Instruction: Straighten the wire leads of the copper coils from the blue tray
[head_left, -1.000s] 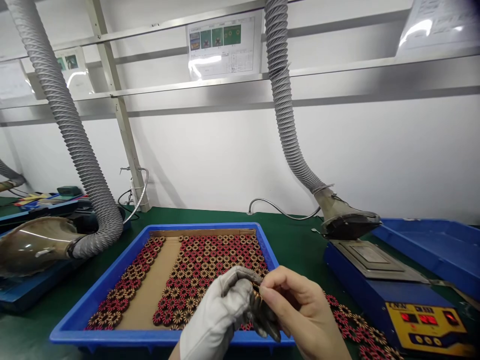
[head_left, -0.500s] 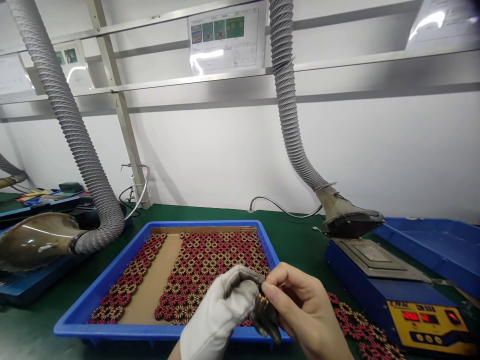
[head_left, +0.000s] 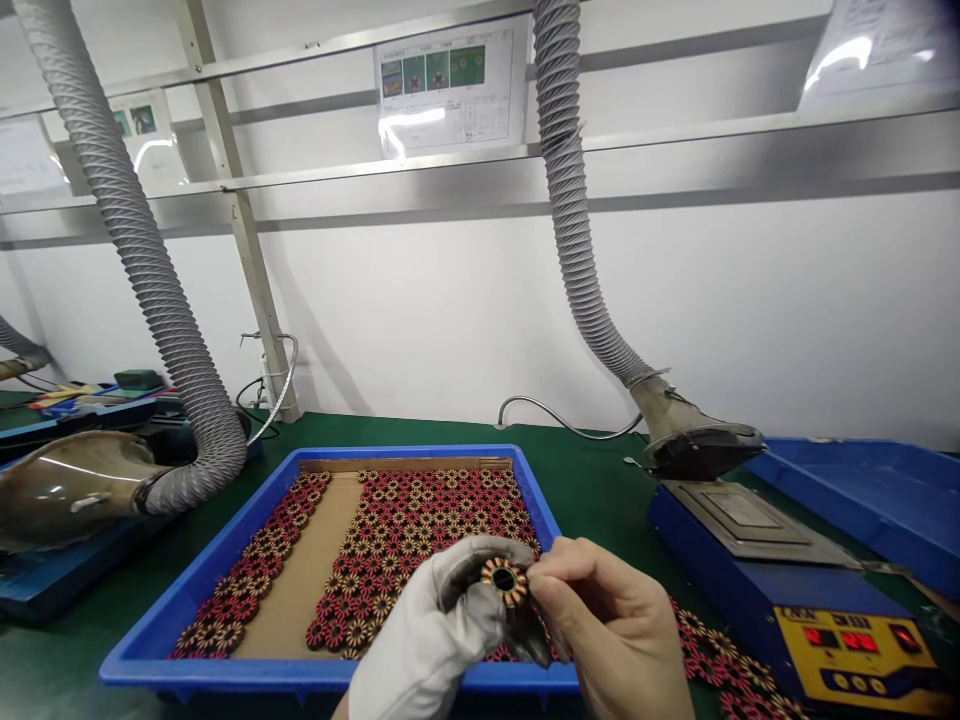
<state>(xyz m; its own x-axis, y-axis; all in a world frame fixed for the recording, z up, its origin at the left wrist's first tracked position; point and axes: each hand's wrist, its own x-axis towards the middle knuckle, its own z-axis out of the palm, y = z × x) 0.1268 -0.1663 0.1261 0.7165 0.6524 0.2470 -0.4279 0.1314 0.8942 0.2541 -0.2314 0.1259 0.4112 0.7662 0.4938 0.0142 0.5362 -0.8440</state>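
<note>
White glove (head_left: 397, 650) fabric, with dark grey fingers, covers the left hand (head_left: 442, 620), which rises from seven o'clock with its palm curled inward. Its thumb and fingers grip a copper-coloured wound ring (head_left: 504, 580), tilted so that its round opening shows. The bare right hand (head_left: 615, 620) comes in from about four o'clock, thumb and forefinger pressed together at the ring's right edge; whether they pinch the ring itself or something fine on it cannot be told. The ring sits between the two hands, above the near right part of a blue tray (head_left: 405, 452).

From the hands, that tray spreads towards ten o'clock on a green counter (head_left: 592, 500), with rows of red and copper rings (head_left: 442, 510) on brown cardboard (head_left: 289, 590). More loose rings (head_left: 724, 660) lie between three and four, beside a blue machine (head_left: 795, 590) at three. An extraction hood (head_left: 701, 440) hangs at two.
</note>
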